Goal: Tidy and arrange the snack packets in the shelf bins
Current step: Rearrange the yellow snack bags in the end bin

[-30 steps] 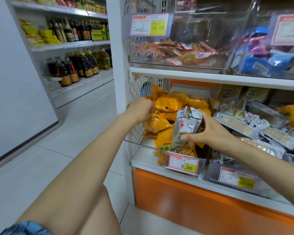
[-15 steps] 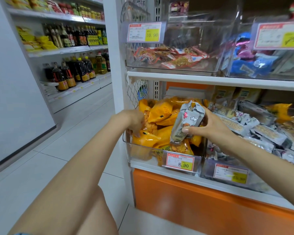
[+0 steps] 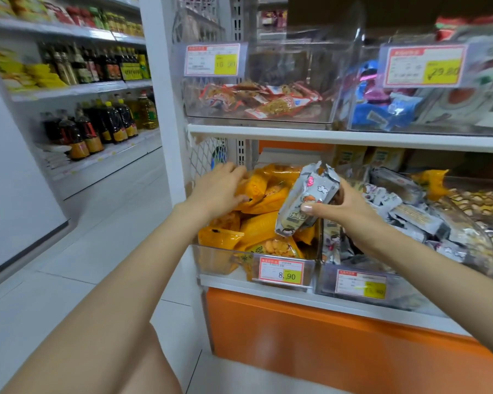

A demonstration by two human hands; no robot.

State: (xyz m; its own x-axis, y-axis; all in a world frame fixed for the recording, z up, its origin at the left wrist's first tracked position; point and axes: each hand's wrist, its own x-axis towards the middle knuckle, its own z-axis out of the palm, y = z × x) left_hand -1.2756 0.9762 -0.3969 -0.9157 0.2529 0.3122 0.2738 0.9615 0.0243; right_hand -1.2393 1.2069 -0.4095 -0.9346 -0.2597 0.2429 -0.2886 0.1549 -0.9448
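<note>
One silver packet [image 3: 305, 200] in the right hand [image 3: 350, 211]

On bin [image 3: 219, 260] price tag [image 3: 281, 271] — 8.90.

Showing dark sauce bottles [image 3: 97, 129] standing along the front edge of a far lower shelf [image 3: 120, 150], yellow oil bottles [image 3: 148, 112] sitting at its right end. Showing yellow packs [image 3: 43, 78] lying near the left end of the shelf above [image 3: 69, 92]. Showing white floor tiles [image 3: 69, 280] stretching below, an orange base panel [image 3: 325, 351] running along the bottom right.
</note>
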